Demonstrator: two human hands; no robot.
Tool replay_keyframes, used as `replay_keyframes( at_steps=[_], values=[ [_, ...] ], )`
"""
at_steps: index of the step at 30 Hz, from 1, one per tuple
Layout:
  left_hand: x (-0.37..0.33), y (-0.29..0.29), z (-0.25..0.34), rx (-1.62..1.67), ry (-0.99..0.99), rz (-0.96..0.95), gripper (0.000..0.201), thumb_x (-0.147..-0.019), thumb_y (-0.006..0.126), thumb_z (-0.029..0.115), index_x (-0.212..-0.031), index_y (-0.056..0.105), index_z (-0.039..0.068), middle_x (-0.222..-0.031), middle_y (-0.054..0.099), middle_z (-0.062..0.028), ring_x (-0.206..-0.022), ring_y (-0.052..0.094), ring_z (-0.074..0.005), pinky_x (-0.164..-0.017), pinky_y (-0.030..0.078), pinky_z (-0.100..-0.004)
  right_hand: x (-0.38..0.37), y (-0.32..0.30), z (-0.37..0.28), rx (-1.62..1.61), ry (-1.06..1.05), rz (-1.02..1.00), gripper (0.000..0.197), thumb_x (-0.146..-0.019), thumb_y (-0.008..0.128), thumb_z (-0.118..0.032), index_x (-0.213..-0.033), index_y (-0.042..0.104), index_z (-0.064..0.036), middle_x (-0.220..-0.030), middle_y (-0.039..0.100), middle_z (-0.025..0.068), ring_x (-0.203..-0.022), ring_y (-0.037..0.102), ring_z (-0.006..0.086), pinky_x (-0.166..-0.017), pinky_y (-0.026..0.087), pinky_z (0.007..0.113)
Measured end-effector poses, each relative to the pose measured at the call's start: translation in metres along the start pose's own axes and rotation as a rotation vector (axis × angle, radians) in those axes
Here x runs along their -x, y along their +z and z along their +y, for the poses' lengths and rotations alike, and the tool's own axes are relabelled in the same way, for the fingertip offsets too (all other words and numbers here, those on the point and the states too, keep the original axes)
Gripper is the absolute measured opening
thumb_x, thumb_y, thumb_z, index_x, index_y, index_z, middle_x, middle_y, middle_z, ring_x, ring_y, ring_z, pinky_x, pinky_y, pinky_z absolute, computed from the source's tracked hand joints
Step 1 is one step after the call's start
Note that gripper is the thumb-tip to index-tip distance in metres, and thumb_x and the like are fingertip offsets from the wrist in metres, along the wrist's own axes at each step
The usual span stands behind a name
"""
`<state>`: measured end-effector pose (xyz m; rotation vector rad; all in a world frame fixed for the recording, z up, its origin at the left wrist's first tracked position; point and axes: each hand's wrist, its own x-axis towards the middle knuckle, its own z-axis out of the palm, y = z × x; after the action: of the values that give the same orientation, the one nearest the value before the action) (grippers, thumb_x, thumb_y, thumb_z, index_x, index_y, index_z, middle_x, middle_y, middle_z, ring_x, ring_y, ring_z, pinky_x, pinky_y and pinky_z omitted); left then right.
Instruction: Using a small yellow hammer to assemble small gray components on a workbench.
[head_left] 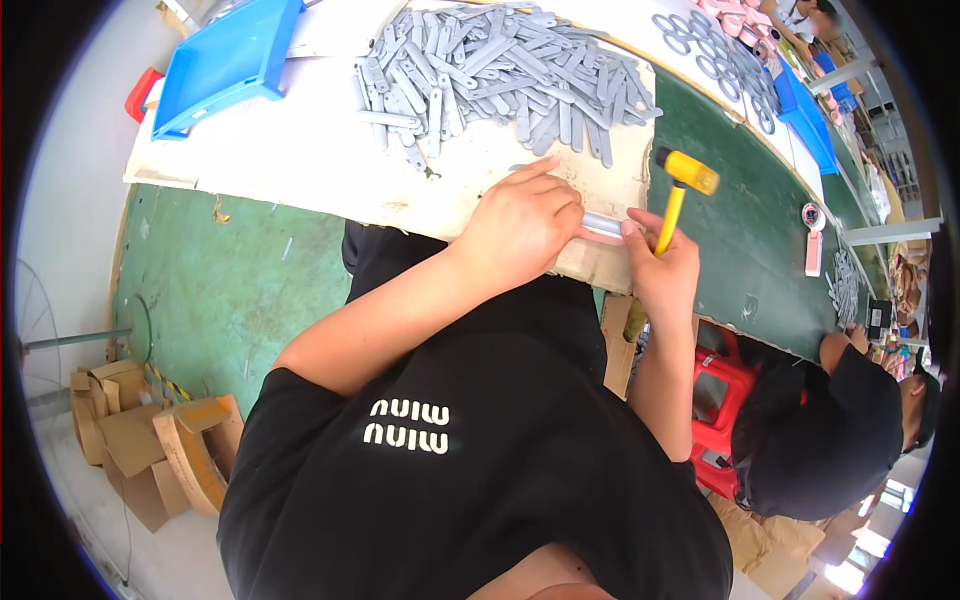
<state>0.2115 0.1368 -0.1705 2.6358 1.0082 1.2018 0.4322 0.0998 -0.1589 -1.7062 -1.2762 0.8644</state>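
A long grey plastic strip point(602, 224) spans the gap between my two hands at the near edge of a cardboard-covered tabletop point(300, 160). My left hand point(528, 218) is closed over the strip's left end, back of the hand up, with one finger reaching forward. My right hand point(664, 262) pinches its right end. A yellow hammer point(673, 205) also rests in my right hand, its handle between thumb and fingers, its black-faced head raised. Beyond my hands lies a big heap of similar grey strips point(490, 75) with rounded ends.
A blue tray point(225, 65) sits at the far left. On the right, a green table point(730, 200) holds a pink-and-white handheld device point(813, 240). Grey rings point(715, 65) and another blue tray point(803, 115) lie beyond. A co-worker point(825, 430) sits nearby, by red stools point(718, 395).
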Motion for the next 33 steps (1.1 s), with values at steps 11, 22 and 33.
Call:
replay_keyframes(
  at_steps=[11, 22, 33],
  values=[
    [-0.002, 0.013, 0.011, -0.056, 0.069, -0.046, 0.026, -0.081, 0.068, 0.009, -0.104, 0.073, 0.000, -0.103, 0.073, -0.0097, -0.095, 0.072, -0.0293, -0.107, 0.055, -0.0459, 0.010, 0.007, -0.004, 0.173, -0.092, 0.038, 0.023, -0.101, 0.073, -0.019, -0.110, 0.077, 0.0017, -0.061, 0.053, 0.0012, -0.058, 0.046, 0.0079, -0.056, 0.043, 0.030],
    [0.005, 0.022, 0.005, -0.167, 0.171, 0.068, 0.027, -0.078, 0.072, 0.009, -0.103, 0.075, -0.001, -0.099, 0.072, -0.0097, -0.086, 0.070, -0.0252, -0.092, 0.058, -0.0401, 0.049, -0.036, 0.001, -0.125, -0.283, -0.017, 0.051, -0.108, 0.051, -0.001, -0.159, 0.049, -0.0039, -0.079, 0.056, -0.0011, -0.067, 0.046, 0.0039, -0.063, 0.042, 0.021],
    [0.004, 0.021, 0.006, -0.127, 0.158, 0.065, 0.026, -0.078, 0.072, 0.006, -0.103, 0.074, -0.002, -0.100, 0.072, -0.0105, -0.085, 0.070, -0.0259, -0.092, 0.059, -0.0419, 0.074, -0.051, 0.015, 0.283, -0.359, 0.051, 0.050, -0.103, 0.057, 0.003, -0.152, 0.057, -0.0038, -0.066, 0.046, 0.0050, -0.058, 0.039, 0.0080, -0.057, 0.037, 0.022]
  ],
)
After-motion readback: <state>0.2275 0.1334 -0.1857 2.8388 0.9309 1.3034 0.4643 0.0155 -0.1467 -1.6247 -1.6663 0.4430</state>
